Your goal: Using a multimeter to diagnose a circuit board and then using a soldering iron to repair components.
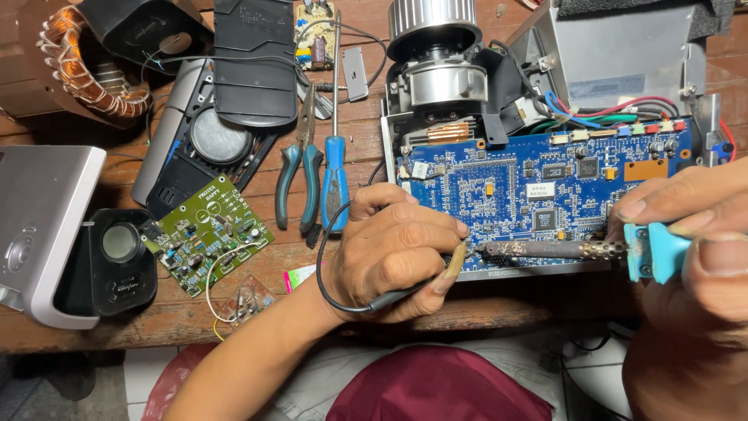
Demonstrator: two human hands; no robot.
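1. Large blue printed circuit board (545, 195), densely populated, lies flat in an opened grey appliance chassis on the worn wooden workbench (327, 296). Its near edge sits between the two hands, just beyond the fingertips.
2. Soldering iron with corroded metal barrel and turquoise plastic handle (576, 250) lies roughly level along the board's near edge, tip pointing toward the left hand, at or just above the board; actual contact can't be confirmed.
3. Doing this well, as a judgement: keep the tip on one joint only, brace both wrists on the bench, keep the lead end right beside the tip, avoid bridging neighbouring pads.
4. Right hand (693, 234): fingers closed around the turquoise handle, thumb on the near side, firm grip.
5. Left hand (389, 257): fingers curled, pinched shut on a thin black lead with grey sleeve (389, 298) that loops back past the wrist; long thumbnail points at the iron tip. Heel of hand rests on the bench edge.
6. Hands are apart, joined only by the barrel's span.
7. Beyond the left hand: blue-handled screwdriver (336, 171) and teal-handled pliers (300, 168), side by side.
8. Further left of it: small green circuit board (209, 234) with white wire, black speaker unit (117, 257), silver casing.
9. Beyond the board: silver cylindrical motor or lens assembly (436, 54); far top left, copper wire coil (86, 66).
10. Near side: maroon cloth on the lap (436, 390).
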